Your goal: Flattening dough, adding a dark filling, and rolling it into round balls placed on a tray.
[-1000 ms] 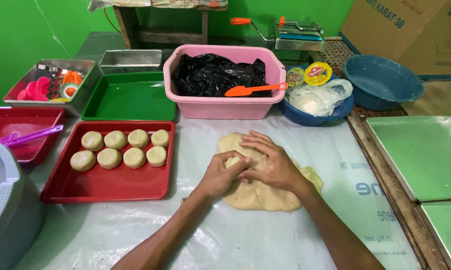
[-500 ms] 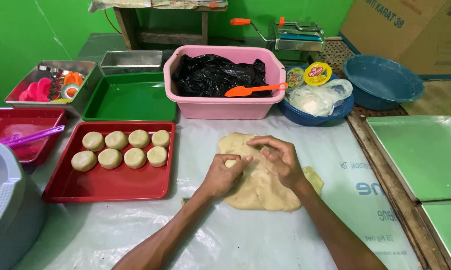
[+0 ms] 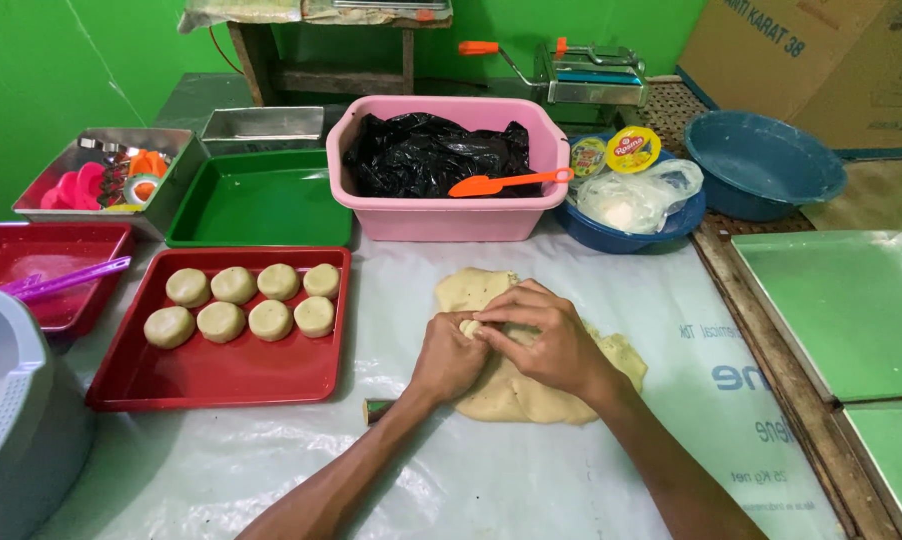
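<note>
Since a second ago, both hands have drawn together at the left edge of the dough slab (image 3: 531, 385), where earlier they lay spread flat on its top. Now the left hand (image 3: 449, 358) and right hand (image 3: 541, 335) meet, their fingers (image 3: 501, 315) pinched narrow around one small lump of dough (image 3: 469, 327) held between them. One pale slab lies directly beneath and to the right of the fingers, on the white plastic sheet (image 3: 471, 470) covering the bench.

Left of the fingers sits one red tray (image 3: 221, 375) carrying eight round dough pieces (image 3: 241, 305) in two rows of four. Farther left stands a second red tray (image 3: 31, 265) with a purple tool. Beyond the fingers are one green tray (image 3: 261, 200), one pink tub (image 3: 441, 215) lined with black plastic, and one orange spatula (image 3: 506, 183) across its rim. To the far right of the fingers stand two blue basins (image 3: 761, 165).
</note>
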